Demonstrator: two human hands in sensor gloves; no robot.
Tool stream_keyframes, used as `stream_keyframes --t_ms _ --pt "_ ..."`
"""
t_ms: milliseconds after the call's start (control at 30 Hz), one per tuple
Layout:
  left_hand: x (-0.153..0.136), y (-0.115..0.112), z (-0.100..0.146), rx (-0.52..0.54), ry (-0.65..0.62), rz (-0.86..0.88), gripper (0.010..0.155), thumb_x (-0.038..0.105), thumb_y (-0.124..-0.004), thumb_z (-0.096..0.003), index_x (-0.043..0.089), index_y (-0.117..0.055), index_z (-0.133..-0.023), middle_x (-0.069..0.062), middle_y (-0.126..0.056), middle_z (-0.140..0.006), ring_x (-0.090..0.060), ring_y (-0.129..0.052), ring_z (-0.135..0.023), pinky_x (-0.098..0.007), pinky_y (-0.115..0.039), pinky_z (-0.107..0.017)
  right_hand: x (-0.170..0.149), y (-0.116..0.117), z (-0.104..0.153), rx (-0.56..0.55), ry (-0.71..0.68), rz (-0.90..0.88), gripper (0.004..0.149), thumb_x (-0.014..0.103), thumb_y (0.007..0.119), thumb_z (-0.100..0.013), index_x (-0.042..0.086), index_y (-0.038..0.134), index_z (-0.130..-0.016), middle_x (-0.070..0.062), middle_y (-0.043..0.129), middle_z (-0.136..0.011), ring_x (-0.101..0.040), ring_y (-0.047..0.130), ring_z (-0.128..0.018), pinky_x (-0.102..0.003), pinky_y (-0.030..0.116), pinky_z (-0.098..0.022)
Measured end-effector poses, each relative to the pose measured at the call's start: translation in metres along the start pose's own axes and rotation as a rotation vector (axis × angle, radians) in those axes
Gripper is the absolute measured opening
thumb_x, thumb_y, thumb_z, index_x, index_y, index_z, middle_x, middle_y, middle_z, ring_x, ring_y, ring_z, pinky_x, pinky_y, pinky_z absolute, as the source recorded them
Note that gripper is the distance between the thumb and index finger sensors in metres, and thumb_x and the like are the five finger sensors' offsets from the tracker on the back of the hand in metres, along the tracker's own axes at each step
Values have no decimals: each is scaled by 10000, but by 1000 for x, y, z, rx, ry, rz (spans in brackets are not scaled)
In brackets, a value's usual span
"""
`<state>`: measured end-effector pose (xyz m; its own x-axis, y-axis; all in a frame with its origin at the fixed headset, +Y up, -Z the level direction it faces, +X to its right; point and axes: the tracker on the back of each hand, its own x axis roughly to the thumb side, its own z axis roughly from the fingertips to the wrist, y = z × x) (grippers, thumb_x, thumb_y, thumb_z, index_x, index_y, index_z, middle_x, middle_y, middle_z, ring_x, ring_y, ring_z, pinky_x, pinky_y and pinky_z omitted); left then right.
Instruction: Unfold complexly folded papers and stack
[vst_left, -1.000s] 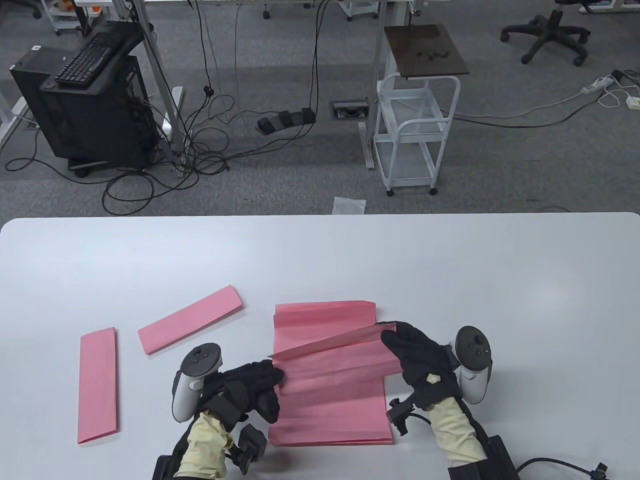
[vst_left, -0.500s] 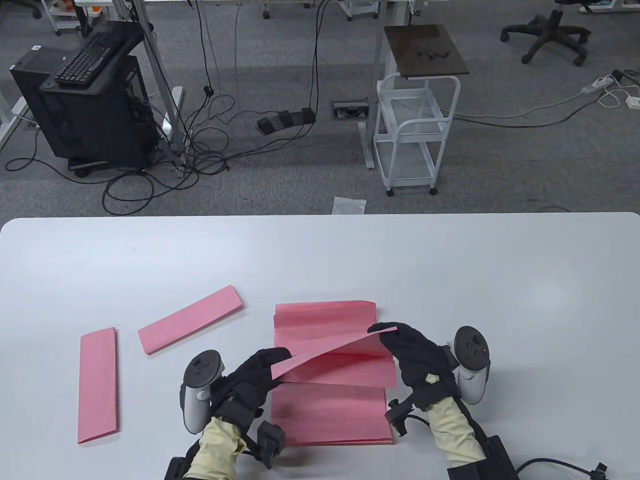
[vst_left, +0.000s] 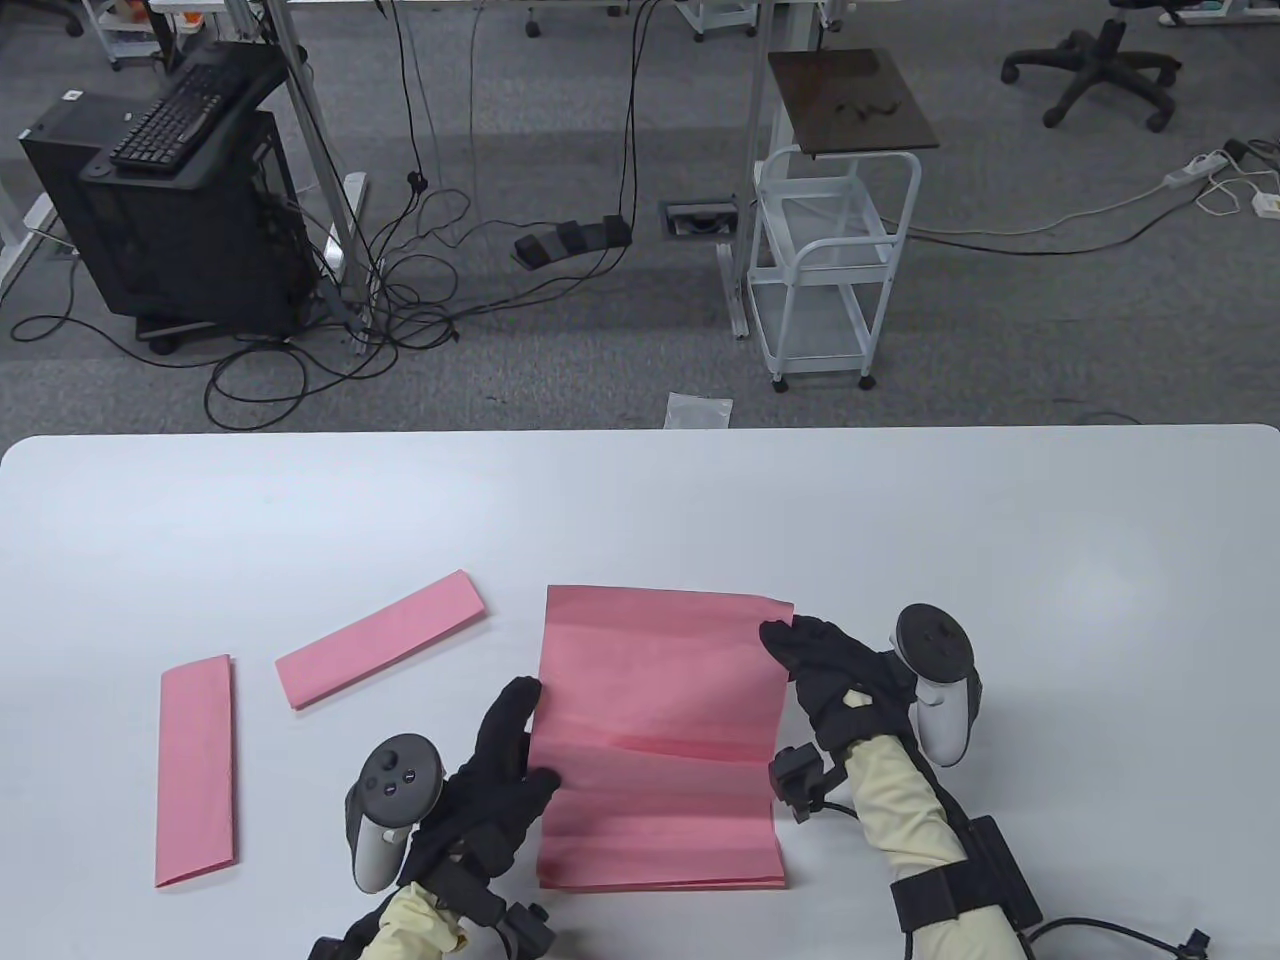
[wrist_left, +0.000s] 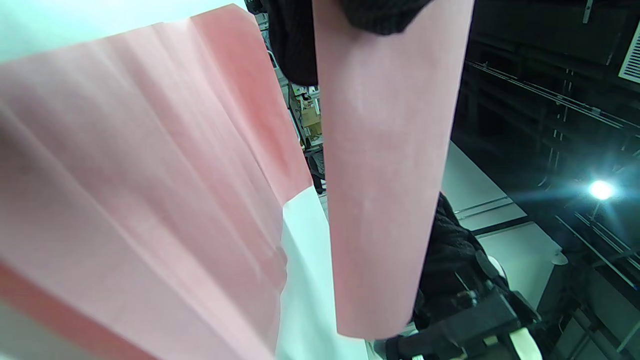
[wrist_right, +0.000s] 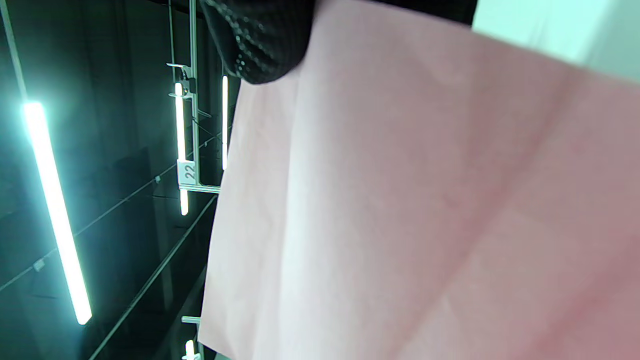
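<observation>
An unfolded, creased pink sheet (vst_left: 660, 670) is spread over a stack of flat pink sheets (vst_left: 660, 860) near the table's front edge. My left hand (vst_left: 520, 740) holds the sheet's left edge, with the fingers along it and the thumb on top. My right hand (vst_left: 785, 640) pinches the sheet's far right corner. In the left wrist view a gloved fingertip (wrist_left: 385, 15) grips the sheet (wrist_left: 385, 175). In the right wrist view my fingers (wrist_right: 260, 40) grip the sheet (wrist_right: 400, 200). Two folded pink strips lie to the left, one slanted (vst_left: 380, 640) and one upright (vst_left: 197, 770).
The white table (vst_left: 900, 520) stretches bare behind and to the right of the papers. Beyond its far edge are the floor with cables, a white cart (vst_left: 835, 270) and a black computer stand (vst_left: 170, 200).
The sheet's last fold has opened. My right hand moved its edge away from me, and my left hand slid out along the left edge. The sheet now lies nearly flat over the stack.
</observation>
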<state>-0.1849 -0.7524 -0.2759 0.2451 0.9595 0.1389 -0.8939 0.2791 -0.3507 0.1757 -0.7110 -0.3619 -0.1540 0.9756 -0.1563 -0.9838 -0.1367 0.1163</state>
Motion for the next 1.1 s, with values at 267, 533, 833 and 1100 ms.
stream_keyframes --t_ms 267,533,833,1100 --pt "-7 -4 -4 -60 53 -80 331 240 -703 -549 359 -819 -836 36 -762 -1012 -283 -756 -1016 -529 -384 -827 -3 -10 -7 78 43 -34 389 319 744 -505 48 858 -760 -107 956 -596 -353 848 -729 -639 304 -723" --pt "-10 -2 -7 -215 129 -114 354 217 -680 -547 298 -819 -862 -136 -779 -1039 -422 -754 -976 -607 -473 -762 -5 -11 -10 6 21 -90 389 340 726 -519 95 833 -801 -85 936 -661 -335 815 -789 -639 280 -735" --pt "-14 -3 -4 -241 129 7 517 490 -631 -581 156 -761 -953 -155 -802 -1006 -430 -754 -965 -601 -426 -779 0 -4 -16 16 22 -72 389 341 724 -519 98 831 -804 -88 935 -664 -337 814 -789 -639 278 -736" --pt "-5 -5 -6 -162 125 -198 723 201 -732 -526 365 -300 -1083 -5 -789 -920 -312 -790 -947 -543 -388 -794 4 6 -21 0 13 -71 390 345 724 -518 107 832 -809 -82 935 -668 -332 814 -792 -640 277 -738"
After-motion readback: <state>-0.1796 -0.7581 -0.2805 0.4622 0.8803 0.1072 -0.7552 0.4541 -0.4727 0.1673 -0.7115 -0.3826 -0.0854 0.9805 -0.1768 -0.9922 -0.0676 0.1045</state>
